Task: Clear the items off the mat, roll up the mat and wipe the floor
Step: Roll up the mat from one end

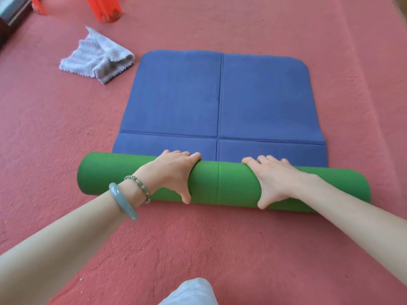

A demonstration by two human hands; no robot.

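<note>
Curling over the rolled mat (114,172), your left hand (171,170) and right hand (277,179) clamped it beside its middle seam (218,186); it seemed soft, light, springy.

An orange-red plastic leg (103,8) stands at the top edge, cut off by the frame, its foot translucent. A second, thinner orange-red leg (37,5) stands well to the left of it. Further left of that leg, a dark piece of furniture (8,20) with a shiny metal strip fills the corner. Far nearer the camera than the plastic leg and slightly right of it is a grey-green bangle (123,201), with a beaded bracelet (138,188) just beside it on the leg's side. Nearest of all, at the bottom edge, lies pale white fabric (189,292).
</note>
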